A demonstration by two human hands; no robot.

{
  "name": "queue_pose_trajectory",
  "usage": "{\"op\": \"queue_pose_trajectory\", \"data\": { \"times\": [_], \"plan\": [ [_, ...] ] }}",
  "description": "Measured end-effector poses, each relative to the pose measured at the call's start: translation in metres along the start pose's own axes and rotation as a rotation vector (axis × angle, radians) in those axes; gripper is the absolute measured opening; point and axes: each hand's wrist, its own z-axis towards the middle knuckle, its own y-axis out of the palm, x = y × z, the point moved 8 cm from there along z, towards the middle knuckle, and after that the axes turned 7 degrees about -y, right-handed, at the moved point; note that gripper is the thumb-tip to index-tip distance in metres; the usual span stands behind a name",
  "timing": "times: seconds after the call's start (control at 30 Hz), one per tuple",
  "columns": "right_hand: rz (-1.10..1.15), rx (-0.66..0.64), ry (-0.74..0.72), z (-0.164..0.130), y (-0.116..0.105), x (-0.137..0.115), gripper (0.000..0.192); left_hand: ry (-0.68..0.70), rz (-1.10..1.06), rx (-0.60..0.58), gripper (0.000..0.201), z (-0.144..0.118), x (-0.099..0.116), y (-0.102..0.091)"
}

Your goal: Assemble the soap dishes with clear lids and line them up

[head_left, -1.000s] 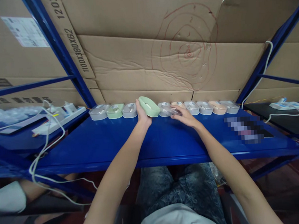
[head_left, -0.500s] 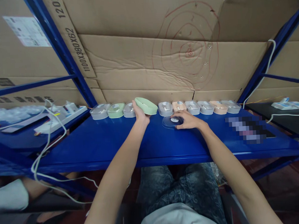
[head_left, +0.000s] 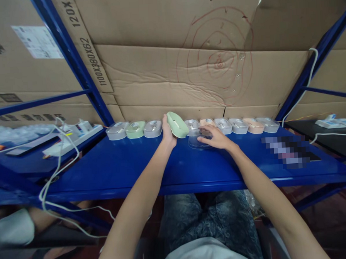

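Our left hand (head_left: pixel 168 135) gripped the green box (head_left: pixel 178 130) above the blue shelf (head_left: pixel 134 162), long axis slanting down rightward, open side turned toward our view; we couldn't identify the pale strip (head_left: pixel 176 124) inside. Our right hand (head_left: pixel 216 137) hid part of the clear lid (head_left: pixel 196 143); whether it gripped, we couldn't tell. The lidded boxes (head_left: pixel 153 130) behind held small pale items (head_left: pixel 192 127).

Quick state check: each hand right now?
Left hand: closed, holding the green box.
Right hand: at the clear lid; whether it grips cannot be told.
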Motion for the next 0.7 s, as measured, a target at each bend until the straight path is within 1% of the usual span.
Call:
{"op": "queue_pose_trajectory", "data": {
  "times": [0.07,0.13,0.2,0.3,0.37,0.53,0.7],
  "plan": [
    [0.099,0.073,0.011,0.001,-0.001,-0.003,0.07,-0.01,0.072,-0.087,0.043,-0.002,-0.005,0.008],
    [0.182,0.101,0.023,0.003,0.002,-0.006,0.08,-0.043,0.176,-0.157,0.05,-0.006,-0.012,0.015],
    [0.249,0.103,0.031,0.004,0.006,-0.008,0.086,-0.059,0.276,-0.243,0.06,-0.012,-0.019,0.022],
    [0.317,0.116,0.042,0.006,0.008,-0.009,0.083,-0.068,0.377,-0.386,0.065,-0.022,-0.026,0.033],
    [0.333,0.139,0.052,0.006,0.006,-0.009,0.08,-0.077,0.403,-0.442,0.066,-0.027,-0.029,0.038],
    [0.362,0.179,0.057,0.007,-0.001,-0.011,0.075,-0.055,0.402,-0.467,0.069,-0.03,-0.026,0.041],
    [0.396,0.19,0.062,0.008,-0.002,-0.01,0.073,-0.048,0.422,-0.476,0.068,-0.031,-0.025,0.043]
  ]
}}
